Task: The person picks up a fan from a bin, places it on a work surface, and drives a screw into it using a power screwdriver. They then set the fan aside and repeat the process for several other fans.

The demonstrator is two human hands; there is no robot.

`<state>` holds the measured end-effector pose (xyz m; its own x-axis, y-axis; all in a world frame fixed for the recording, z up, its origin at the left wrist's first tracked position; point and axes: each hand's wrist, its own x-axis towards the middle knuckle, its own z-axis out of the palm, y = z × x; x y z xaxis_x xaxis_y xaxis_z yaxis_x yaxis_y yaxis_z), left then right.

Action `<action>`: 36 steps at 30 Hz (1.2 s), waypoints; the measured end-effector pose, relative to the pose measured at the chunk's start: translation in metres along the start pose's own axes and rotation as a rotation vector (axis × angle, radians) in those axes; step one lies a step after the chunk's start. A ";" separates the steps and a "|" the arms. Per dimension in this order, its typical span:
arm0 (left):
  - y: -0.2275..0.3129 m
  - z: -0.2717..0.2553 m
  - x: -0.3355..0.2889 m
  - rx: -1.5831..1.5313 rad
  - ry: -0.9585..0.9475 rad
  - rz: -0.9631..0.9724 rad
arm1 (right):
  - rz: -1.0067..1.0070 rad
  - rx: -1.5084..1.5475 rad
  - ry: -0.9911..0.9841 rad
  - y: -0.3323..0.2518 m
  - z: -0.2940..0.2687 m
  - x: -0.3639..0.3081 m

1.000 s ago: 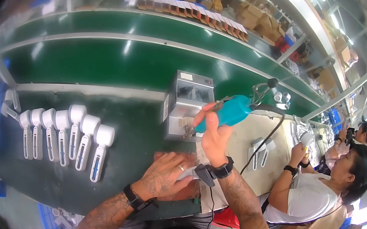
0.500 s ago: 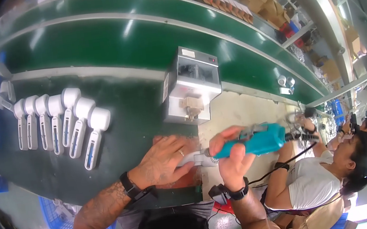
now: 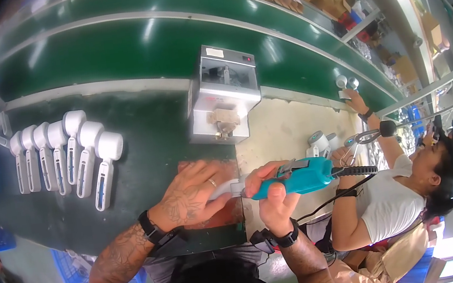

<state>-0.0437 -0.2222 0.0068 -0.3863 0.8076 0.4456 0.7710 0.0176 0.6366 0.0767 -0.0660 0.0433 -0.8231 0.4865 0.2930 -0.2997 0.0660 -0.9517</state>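
My left hand (image 3: 190,195) is closed on a white plastic piece (image 3: 222,190), pressing it down on a reddish-brown mat (image 3: 227,214) at the bench's front edge. Most of the piece is covered by my fingers. My right hand (image 3: 278,208) grips a teal electric screwdriver (image 3: 312,177), held nearly level with its cord trailing right. The driver's tip points left and meets the piece's right end; exact contact is hidden. To the left lies a row of several white handheld devices with round heads (image 3: 104,180), resembling small fans.
A grey box-shaped screw feeder (image 3: 215,111) stands beyond my hands. On the right, a co-worker in a white shirt (image 3: 393,214) reaches an arm toward white round parts (image 3: 347,82) on the green conveyor (image 3: 128,45). More white devices (image 3: 320,145) lie nearby. A blue crate (image 3: 74,270) sits below left.
The view has shifted slightly, moving the scene left. The co-worker's arm now stretches out to the conveyor. My hands keep the screwdriver at the white piece.
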 end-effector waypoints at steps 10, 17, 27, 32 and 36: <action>0.005 -0.001 0.003 0.092 -0.080 0.007 | -0.061 0.023 -0.017 0.005 0.006 -0.003; 0.007 -0.003 0.002 0.082 -0.100 0.035 | -0.017 -0.001 -0.010 -0.002 0.005 -0.012; 0.016 0.001 0.001 0.109 -0.045 0.017 | -0.193 0.161 0.264 -0.048 -0.031 -0.040; 0.029 0.003 -0.013 0.060 0.026 0.175 | -0.052 0.185 0.218 -0.021 -0.038 -0.083; 0.039 -0.004 -0.051 0.156 0.089 0.083 | 0.017 0.165 0.187 -0.021 -0.047 -0.113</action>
<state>0.0041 -0.2650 0.0117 -0.3564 0.7546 0.5509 0.8686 0.0503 0.4930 0.1982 -0.0814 0.0259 -0.7295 0.6402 0.2407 -0.3745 -0.0793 -0.9238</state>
